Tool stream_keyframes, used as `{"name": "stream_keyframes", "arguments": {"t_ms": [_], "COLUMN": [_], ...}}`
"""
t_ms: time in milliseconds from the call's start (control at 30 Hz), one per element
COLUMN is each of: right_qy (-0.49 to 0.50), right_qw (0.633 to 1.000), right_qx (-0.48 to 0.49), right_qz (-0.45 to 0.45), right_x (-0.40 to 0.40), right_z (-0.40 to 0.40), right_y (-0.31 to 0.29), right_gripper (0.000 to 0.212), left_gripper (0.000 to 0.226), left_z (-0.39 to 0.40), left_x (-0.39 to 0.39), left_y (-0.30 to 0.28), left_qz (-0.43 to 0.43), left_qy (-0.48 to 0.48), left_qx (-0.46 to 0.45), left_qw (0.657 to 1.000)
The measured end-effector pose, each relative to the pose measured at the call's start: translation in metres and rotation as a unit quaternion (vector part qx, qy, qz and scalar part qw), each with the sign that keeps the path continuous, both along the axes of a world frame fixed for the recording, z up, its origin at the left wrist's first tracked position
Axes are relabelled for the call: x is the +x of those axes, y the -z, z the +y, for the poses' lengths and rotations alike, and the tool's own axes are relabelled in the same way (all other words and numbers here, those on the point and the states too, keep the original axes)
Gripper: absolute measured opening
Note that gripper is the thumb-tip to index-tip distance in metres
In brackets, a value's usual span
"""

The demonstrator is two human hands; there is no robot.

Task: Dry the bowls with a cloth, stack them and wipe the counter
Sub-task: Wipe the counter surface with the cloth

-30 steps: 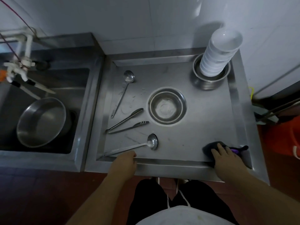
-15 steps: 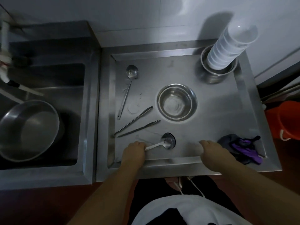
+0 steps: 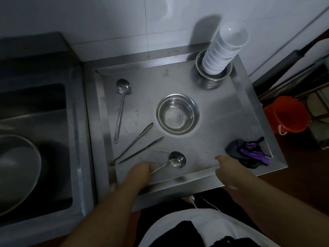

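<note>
A steel bowl (image 3: 177, 114) sits in the middle of the steel counter (image 3: 222, 125). A tall stack of white bowls (image 3: 225, 50) leans in another steel bowl (image 3: 211, 75) at the back right. A dark and purple cloth (image 3: 247, 153) lies crumpled at the front right corner. My left hand (image 3: 138, 172) grips the handle of a small ladle (image 3: 175, 160) at the front edge. My right hand (image 3: 229, 169) hangs over the front rim, left of the cloth, holding nothing.
A long ladle (image 3: 121, 104) and steel tongs (image 3: 137, 144) lie on the counter's left part. A sink (image 3: 35, 139) to the left holds a large steel basin (image 3: 16, 173). An orange bucket (image 3: 286, 116) stands on the floor at the right.
My right hand let go of the cloth and moved left along the front rim. My left hand moved onto the small ladle's handle and took hold of it.
</note>
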State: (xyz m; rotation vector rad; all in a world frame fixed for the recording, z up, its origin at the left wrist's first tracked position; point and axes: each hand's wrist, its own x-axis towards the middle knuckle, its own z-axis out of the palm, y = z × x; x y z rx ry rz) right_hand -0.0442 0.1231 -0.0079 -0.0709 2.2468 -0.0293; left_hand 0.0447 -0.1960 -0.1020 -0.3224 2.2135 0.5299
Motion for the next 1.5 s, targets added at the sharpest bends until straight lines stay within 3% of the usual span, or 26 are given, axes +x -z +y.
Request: {"name": "stream_keyframes", "arguments": {"t_ms": [200, 467, 533, 633, 767, 1000, 1133, 1300, 1500], "right_qy": [0.038, 0.032, 0.027, 0.029, 0.076, 0.157, 0.173, 0.180, 0.181], "right_qw": [0.999, 0.998, 0.998, 0.998, 0.993, 0.980, 0.976, 0.971, 0.967], "right_qx": [0.000, -0.030, -0.040, -0.059, -0.086, -0.125, -0.129, -0.155, -0.178], "right_qz": [-0.018, -0.037, -0.036, -0.019, 0.008, 0.015, 0.005, -0.005, -0.005], "right_x": [-0.011, -0.038, -0.049, -0.069, -0.096, -0.124, -0.127, -0.128, -0.126], "right_z": [0.019, 0.041, 0.051, 0.071, 0.108, 0.177, 0.204, 0.219, 0.225], "right_y": [0.000, 0.011, 0.011, 0.009, 0.005, 0.005, 0.007, 0.018, 0.030], "right_gripper": [0.051, 0.054, 0.051, 0.028, 0.038, 0.027, 0.030, 0.036, 0.035], "left_gripper": [0.015, 0.015, 0.013, 0.016, 0.017, 0.014, 0.023, 0.016, 0.023], "left_z": [-0.007, 0.017, 0.034, 0.070, 0.128, 0.221, 0.251, 0.271, 0.278], "left_x": [0.001, -0.011, -0.022, -0.050, -0.099, -0.182, -0.212, -0.235, -0.253], "left_y": [-0.007, -0.037, -0.046, -0.055, -0.055, -0.030, -0.016, -0.002, 0.006], "left_qz": [-0.012, -0.009, 0.003, 0.021, 0.036, 0.059, 0.061, 0.075, 0.091], "left_qy": [-0.005, -0.090, -0.127, -0.163, -0.254, -0.367, -0.388, -0.413, -0.386], "left_qx": [0.062, 0.113, 0.118, 0.122, 0.152, 0.174, 0.167, 0.149, 0.113], "left_qw": [0.998, 0.989, 0.985, 0.979, 0.955, 0.912, 0.904, 0.896, 0.911]}}
